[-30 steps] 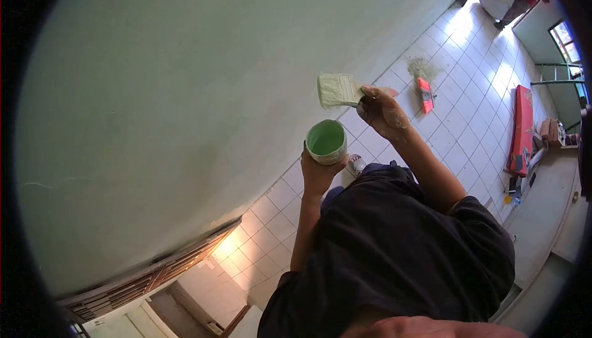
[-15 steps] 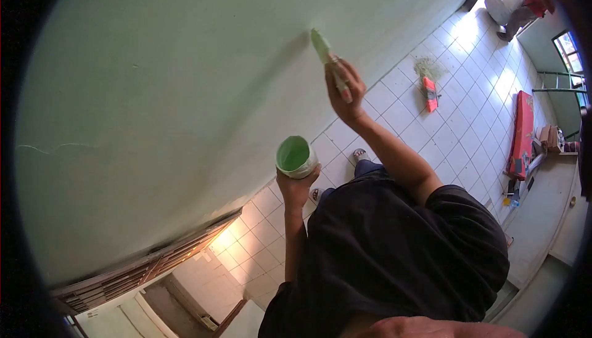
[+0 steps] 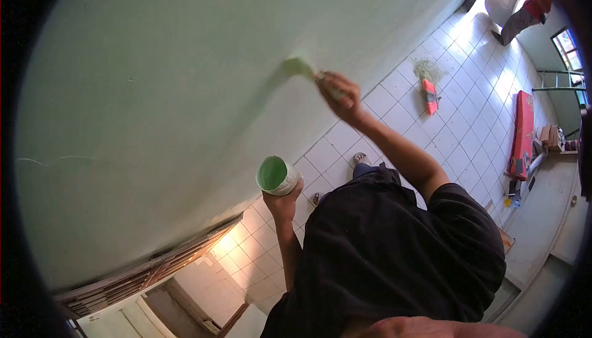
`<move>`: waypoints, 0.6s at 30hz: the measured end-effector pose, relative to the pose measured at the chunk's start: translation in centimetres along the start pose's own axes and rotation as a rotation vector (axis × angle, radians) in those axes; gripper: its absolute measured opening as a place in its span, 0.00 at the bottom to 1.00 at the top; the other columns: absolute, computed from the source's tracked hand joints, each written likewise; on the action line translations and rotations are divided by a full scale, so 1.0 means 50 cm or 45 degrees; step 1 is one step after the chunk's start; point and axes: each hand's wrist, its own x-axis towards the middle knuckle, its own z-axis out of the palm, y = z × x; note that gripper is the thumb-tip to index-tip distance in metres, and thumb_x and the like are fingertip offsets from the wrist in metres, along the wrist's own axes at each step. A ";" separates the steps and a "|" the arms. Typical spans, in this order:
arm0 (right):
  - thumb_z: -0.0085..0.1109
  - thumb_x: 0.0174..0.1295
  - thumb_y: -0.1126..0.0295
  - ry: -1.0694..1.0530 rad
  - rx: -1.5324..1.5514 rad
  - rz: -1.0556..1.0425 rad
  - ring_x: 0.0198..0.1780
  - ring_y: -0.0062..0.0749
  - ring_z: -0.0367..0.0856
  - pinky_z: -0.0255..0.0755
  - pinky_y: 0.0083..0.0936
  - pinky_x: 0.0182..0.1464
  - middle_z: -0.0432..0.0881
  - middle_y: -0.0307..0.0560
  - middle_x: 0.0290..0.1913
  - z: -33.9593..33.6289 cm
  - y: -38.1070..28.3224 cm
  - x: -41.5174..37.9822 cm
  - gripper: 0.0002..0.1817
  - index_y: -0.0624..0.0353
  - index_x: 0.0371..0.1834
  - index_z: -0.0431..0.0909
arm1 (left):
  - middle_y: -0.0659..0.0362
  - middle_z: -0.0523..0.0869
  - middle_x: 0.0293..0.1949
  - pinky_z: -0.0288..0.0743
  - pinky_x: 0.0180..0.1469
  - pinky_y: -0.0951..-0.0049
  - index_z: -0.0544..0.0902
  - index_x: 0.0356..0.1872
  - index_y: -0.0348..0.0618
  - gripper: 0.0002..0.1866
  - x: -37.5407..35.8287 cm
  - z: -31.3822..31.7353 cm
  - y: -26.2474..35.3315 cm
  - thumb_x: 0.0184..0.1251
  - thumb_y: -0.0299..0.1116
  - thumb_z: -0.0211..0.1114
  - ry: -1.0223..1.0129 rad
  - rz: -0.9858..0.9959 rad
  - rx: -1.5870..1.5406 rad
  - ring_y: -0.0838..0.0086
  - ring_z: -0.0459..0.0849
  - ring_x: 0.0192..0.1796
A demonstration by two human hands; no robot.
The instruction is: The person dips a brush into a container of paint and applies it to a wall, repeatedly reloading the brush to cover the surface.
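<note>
My right hand [image 3: 339, 94] is closed round the handle of a paintbrush [image 3: 300, 67], whose green-coated bristles are at the pale green wall [image 3: 154, 116]. The brush is blurred by motion, and its shadow falls on the wall to the lower left. Lower down, my left hand [image 3: 283, 203] grips a paint pot [image 3: 286, 181] from beneath and the side. This pot is whitish outside, with light green paint inside, and its mouth tilts toward the wall. Part of the brush handle is hidden by my fingers.
White tiles [image 3: 453, 131] cover the floor along the wall. A red broom head [image 3: 430, 97] lies beside a heap of debris [image 3: 427, 70]. Farther right is a long red padded piece [image 3: 523, 131]. Another person [image 3: 524, 17] bends near the bright doorway, by a white sack [image 3: 502, 6].
My right hand has brought the brush down and left along the wall. The pot in my left hand has shifted left and slightly down. The other person's posture has changed.
</note>
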 end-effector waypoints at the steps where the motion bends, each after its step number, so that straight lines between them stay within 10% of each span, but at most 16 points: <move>1: 0.68 0.64 0.83 0.074 0.035 0.048 0.51 0.45 0.90 0.82 0.32 0.53 0.89 0.57 0.50 -0.032 0.020 0.025 0.11 0.65 0.50 0.87 | 0.54 0.89 0.51 0.82 0.59 0.64 0.83 0.57 0.35 0.35 0.002 0.005 0.003 0.46 0.30 0.89 -0.017 0.033 0.011 0.67 0.89 0.51; 9: 0.68 0.67 0.80 0.340 -0.335 0.143 0.49 0.40 0.91 0.82 0.30 0.54 0.91 0.57 0.49 -0.197 0.113 0.128 0.08 0.67 0.47 0.88 | 0.56 0.91 0.45 0.83 0.56 0.64 0.86 0.51 0.36 0.27 -0.001 0.047 0.040 0.49 0.29 0.87 -0.035 0.042 0.010 0.68 0.90 0.46; 18: 0.69 0.50 0.81 0.023 -0.172 -0.054 0.43 0.51 0.85 0.81 0.37 0.43 0.84 0.55 0.46 0.074 -0.058 0.017 0.22 0.60 0.52 0.86 | 0.55 0.87 0.52 0.82 0.60 0.62 0.81 0.58 0.37 0.35 -0.017 0.033 0.013 0.46 0.27 0.88 -0.051 -0.076 0.090 0.66 0.88 0.52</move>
